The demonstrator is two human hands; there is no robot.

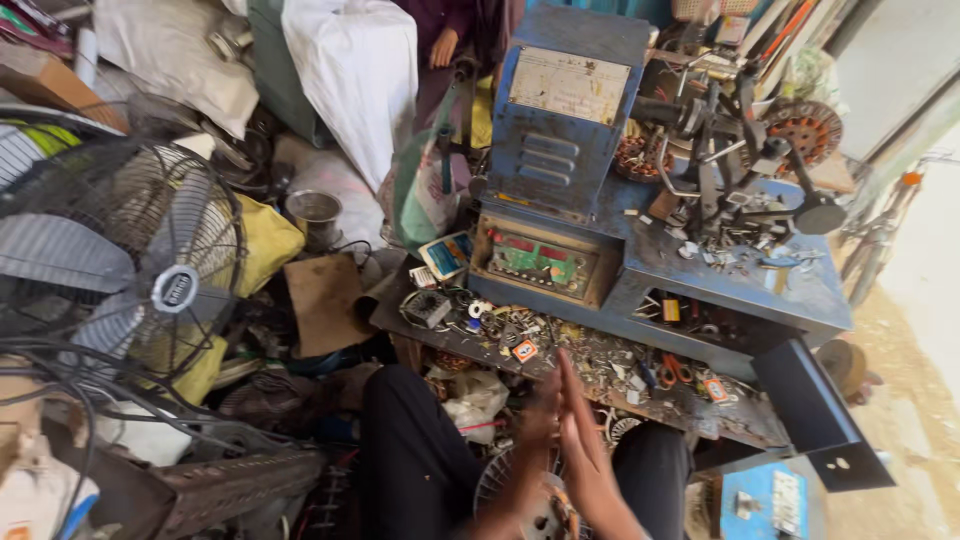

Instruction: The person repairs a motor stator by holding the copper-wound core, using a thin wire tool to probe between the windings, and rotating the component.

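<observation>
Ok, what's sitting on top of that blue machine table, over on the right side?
On the blue machine table stands a black winding rig with a round orange-brown motor core, with small scraps scattered around its base. The surface directly beneath the rig is hidden.

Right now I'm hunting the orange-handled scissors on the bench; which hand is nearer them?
Right. The right hand sits below-left of the scissors; the left hand, pressed against it, lies just farther left.

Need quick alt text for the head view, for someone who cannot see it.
Seated person's left hand and right hand are pressed palm to palm above their lap, holding nothing. Ahead stands a blue winding machine over a cluttered workbench; a caged fan sits to the left.
</observation>
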